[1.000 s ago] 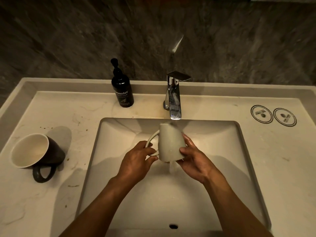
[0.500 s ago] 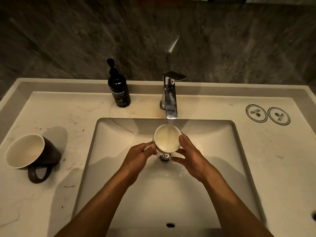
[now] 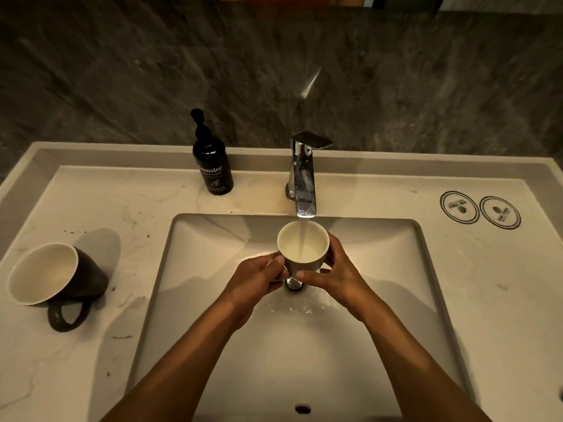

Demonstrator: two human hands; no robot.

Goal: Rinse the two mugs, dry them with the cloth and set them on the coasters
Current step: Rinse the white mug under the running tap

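Observation:
A pale mug is held upright over the sink basin, directly below the running tap; water streams into it. My left hand grips its handle side and my right hand wraps its right wall. A dark mug with a cream inside lies on its side on the counter at the far left, handle toward me. Two round printed coasters lie side by side at the back right of the counter. No cloth is in view.
A black hand-wash pump bottle stands behind the basin, left of the tap. The drain shows just below the mug. A dark stone wall rises behind the marble counter. Brown specks dot the counter on the left.
The pale mug went from upside down under the tap to upright with water pouring into it. Both hands stayed on it. The view shifted slightly.

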